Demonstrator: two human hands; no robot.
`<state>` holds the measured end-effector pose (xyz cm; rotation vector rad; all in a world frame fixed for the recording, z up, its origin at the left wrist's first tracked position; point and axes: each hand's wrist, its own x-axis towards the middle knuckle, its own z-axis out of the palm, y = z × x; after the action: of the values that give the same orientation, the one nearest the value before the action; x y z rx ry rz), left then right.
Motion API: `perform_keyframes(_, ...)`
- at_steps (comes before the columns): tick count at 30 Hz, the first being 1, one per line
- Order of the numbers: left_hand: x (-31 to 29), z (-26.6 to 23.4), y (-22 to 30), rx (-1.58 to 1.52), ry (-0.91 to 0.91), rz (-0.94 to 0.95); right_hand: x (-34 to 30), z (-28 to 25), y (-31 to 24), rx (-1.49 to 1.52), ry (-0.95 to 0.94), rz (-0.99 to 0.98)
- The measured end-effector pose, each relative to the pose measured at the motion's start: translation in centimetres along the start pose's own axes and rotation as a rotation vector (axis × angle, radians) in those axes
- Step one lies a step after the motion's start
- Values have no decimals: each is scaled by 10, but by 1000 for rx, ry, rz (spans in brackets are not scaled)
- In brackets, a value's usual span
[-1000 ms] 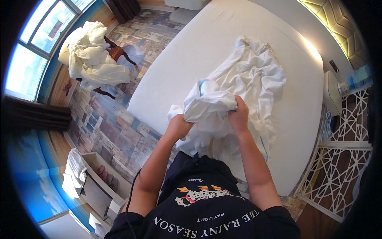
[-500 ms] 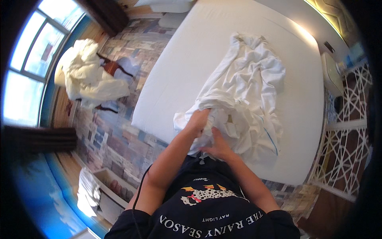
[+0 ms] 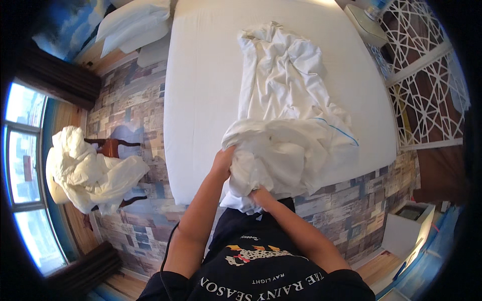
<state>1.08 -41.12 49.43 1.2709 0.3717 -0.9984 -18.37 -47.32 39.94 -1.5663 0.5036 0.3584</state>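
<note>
A white duvet cover (image 3: 283, 83) lies rumpled lengthwise on the bed, with a thin blue line along part of its edge on the right. Its near end is gathered into a loose, open bunch at the bed's front edge, just before my body. My left hand (image 3: 224, 161) is closed on the left rim of this bunch, its fingertips hidden behind the fabric. Lower down, close to my waist, my right hand (image 3: 259, 195) grips the near part of the bunch; folds cover most of its fingers.
Under the cover is a bed with a white sheet (image 3: 198, 100). On the left, a cream duvet (image 3: 83, 165) is heaped over a wooden chair (image 3: 113, 147). White pillows (image 3: 135, 25) are stacked at the far left. A white lattice screen (image 3: 422, 75) borders the right side, and a bin-like box (image 3: 407, 228) stands near right.
My view has turned. My left hand has moved left to the bunch's rim, and my right hand now reaches into the near folds. The gathered end has spread wider.
</note>
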Motion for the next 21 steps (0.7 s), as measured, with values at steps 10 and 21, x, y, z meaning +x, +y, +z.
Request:
perform_keyframes(10, -19, -29, -80, 313, 15, -150, -55, 8, -86, -437, -6, -145)
perform_keyframes(21, -95, 7, -54, 304, -67, 173, -12, -41, -26, 38, 654, 28)
